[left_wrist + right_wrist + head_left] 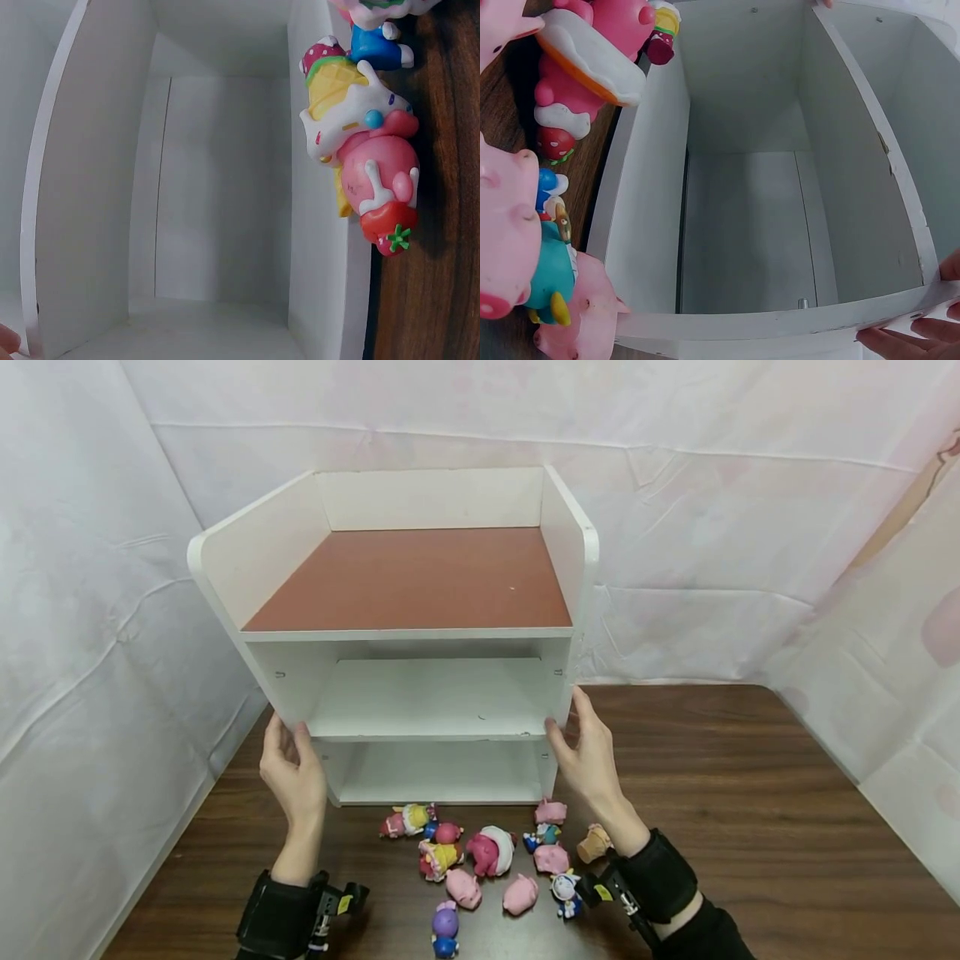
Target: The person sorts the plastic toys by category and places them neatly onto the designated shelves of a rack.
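A white shelf unit (427, 633) with a reddish-brown top board (420, 577) stands upright on the table. Its two lower compartments face me. My left hand (294, 770) grips the left side panel, thumb at the front edge, fingers mostly hidden behind the panel. On the opposite side, my right hand (592, 756) holds the right panel at about the middle board's height. The right wrist view shows its fingers (900, 343) along the panel's outside and the thumb (950, 266) by the front edge. Between the wrists, several toy figures lie before the shelf, including a pink pig (521, 894).
Close to the shelf's base lie an ice-cream figure (337, 97) and a pink figure with a white band (491, 850). A purple-headed toy (445, 929) is nearest me; a tan cone-like piece (594, 843) lies by my right wrist. White cloth (712, 552) hangs behind the table (720, 760).
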Tool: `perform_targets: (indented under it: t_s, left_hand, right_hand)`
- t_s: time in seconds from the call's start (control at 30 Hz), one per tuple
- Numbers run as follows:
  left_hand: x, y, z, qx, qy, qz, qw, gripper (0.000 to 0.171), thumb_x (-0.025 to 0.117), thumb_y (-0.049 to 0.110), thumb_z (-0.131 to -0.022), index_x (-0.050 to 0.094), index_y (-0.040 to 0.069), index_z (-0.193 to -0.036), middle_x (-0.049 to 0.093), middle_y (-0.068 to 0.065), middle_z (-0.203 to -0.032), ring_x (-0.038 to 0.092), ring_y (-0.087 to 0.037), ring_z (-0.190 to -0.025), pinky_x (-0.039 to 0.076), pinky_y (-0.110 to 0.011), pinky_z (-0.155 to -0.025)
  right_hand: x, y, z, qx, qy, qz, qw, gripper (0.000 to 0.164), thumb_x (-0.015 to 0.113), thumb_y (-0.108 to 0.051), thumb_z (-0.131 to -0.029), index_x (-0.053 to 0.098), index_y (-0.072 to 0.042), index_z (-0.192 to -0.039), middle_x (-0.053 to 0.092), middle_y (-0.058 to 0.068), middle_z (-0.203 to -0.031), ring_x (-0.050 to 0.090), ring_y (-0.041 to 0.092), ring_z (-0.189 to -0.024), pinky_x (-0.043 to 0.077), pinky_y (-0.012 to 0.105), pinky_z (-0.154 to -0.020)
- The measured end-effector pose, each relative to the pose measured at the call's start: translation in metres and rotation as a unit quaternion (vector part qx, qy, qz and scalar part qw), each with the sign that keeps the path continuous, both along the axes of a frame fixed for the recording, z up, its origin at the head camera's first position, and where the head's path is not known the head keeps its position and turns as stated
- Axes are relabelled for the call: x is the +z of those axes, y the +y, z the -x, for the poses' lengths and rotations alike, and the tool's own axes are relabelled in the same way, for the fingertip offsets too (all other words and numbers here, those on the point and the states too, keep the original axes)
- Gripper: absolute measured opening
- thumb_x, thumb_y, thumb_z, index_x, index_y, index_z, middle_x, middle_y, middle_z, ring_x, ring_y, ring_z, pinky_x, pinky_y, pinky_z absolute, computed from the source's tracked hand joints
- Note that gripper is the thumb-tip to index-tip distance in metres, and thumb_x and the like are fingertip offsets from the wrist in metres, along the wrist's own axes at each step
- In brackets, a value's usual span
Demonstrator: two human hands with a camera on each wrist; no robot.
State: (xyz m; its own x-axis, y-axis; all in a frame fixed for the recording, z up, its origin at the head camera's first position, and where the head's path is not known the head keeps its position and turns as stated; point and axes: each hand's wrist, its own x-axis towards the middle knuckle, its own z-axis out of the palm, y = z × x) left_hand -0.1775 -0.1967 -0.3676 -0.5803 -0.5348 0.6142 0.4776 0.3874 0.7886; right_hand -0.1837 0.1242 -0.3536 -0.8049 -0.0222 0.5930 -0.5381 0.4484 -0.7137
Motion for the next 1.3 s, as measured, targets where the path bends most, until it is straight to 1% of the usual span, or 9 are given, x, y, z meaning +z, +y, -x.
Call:
perform_targets:
  t_s: [0.17,0.4,0.6,0.83,0.9,1.03,1.17,1.3]
  left_hand:
    - [0.0,0.0,0.0,0.017,-0.002,0.008,0.9998,0.035,0.042,-0.005,-0.089,0.047,-0.002,-0.123,0.052,-0.015,-0.12,0.049,-0.029,-0.11,0.041,-0.031,-0.089]
    - [0.001,0.002,-0.001,0.036,-0.012,0.007,0.9992,0.036,0.043,-0.006,-0.089,0.048,0.001,-0.124,0.053,-0.015,-0.118,0.051,-0.03,-0.108,0.043,-0.031,-0.085]
    - [0.002,0.002,-0.002,0.045,-0.016,0.01,0.9988,0.037,0.044,-0.006,-0.088,0.049,0.002,-0.124,0.053,-0.015,-0.118,0.051,-0.029,-0.108,0.043,-0.031,-0.086]
    - [0.002,0.004,-0.002,0.051,-0.031,0.005,0.9982,0.036,0.044,-0.004,-0.089,0.049,0.002,-0.124,0.054,-0.015,-0.117,0.053,-0.027,-0.106,0.044,-0.031,-0.085]
    - [0.002,0.005,-0.003,0.053,-0.031,0.006,0.9981,0.036,0.044,-0.004,-0.089,0.049,0.002,-0.124,0.055,-0.015,-0.116,0.053,-0.027,-0.106,0.044,-0.031,-0.085]
    - [0.002,0.007,-0.005,0.061,-0.031,0.009,0.9976,0.035,0.045,-0.004,-0.089,0.05,0.001,-0.123,0.056,-0.016,-0.115,0.054,-0.027,-0.104,0.044,-0.031,-0.084]
    - [0.003,0.013,-0.007,0.06,-0.029,0.013,0.9977,0.035,0.046,-0.004,-0.088,0.05,0.001,-0.123,0.056,-0.018,-0.114,0.054,-0.028,-0.103,0.045,-0.03,-0.083]
    - [0.004,0.02,-0.009,0.051,-0.013,0.02,0.9984,0.036,0.046,-0.005,-0.088,0.049,-0.001,-0.123,0.055,-0.022,-0.113,0.054,-0.032,-0.102,0.044,-0.03,-0.082]
  right_hand:
    - [0.004,-0.001,-0.003,0.003,-0.003,0.006,1.0,0.051,0.055,0.005,-0.083,0.037,0.001,-0.13,0.053,0.023,-0.112,0.057,0.038,-0.093,0.05,0.046,-0.062]
    - [0.028,-0.011,-0.022,0.011,0.016,0.0,1.0,0.049,0.052,0.014,-0.08,0.036,0.011,-0.126,0.052,0.03,-0.109,0.057,0.042,-0.089,0.05,0.046,-0.063]
    - [0.026,-0.011,-0.02,0.023,0.033,-0.003,0.999,0.049,0.051,0.016,-0.079,0.036,0.011,-0.125,0.053,0.03,-0.108,0.056,0.043,-0.089,0.05,0.044,-0.062]
    - [0.002,0.0,-0.002,0.025,0.03,-0.004,0.999,0.053,0.053,0.009,-0.082,0.036,0.001,-0.131,0.053,0.025,-0.112,0.056,0.04,-0.093,0.051,0.039,-0.063]
    - [0.0,0.002,-0.001,0.025,0.031,-0.006,0.999,0.053,0.053,0.008,-0.082,0.036,-0.001,-0.131,0.054,0.023,-0.113,0.057,0.039,-0.093,0.051,0.038,-0.063]
    - [-0.001,0.005,-0.002,0.029,0.032,-0.002,0.999,0.052,0.052,0.007,-0.082,0.036,-0.003,-0.131,0.055,0.022,-0.112,0.057,0.037,-0.093,0.051,0.036,-0.063]
    - [0.003,0.009,-0.005,0.025,0.034,-0.003,0.999,0.053,0.051,0.009,-0.082,0.036,-0.002,-0.132,0.055,0.023,-0.111,0.057,0.038,-0.092,0.051,0.037,-0.063]
    - [0.018,0.01,-0.016,0.018,0.025,-0.005,1.0,0.052,0.05,0.013,-0.081,0.034,0.005,-0.13,0.053,0.029,-0.11,0.056,0.042,-0.092,0.05,0.041,-0.064]
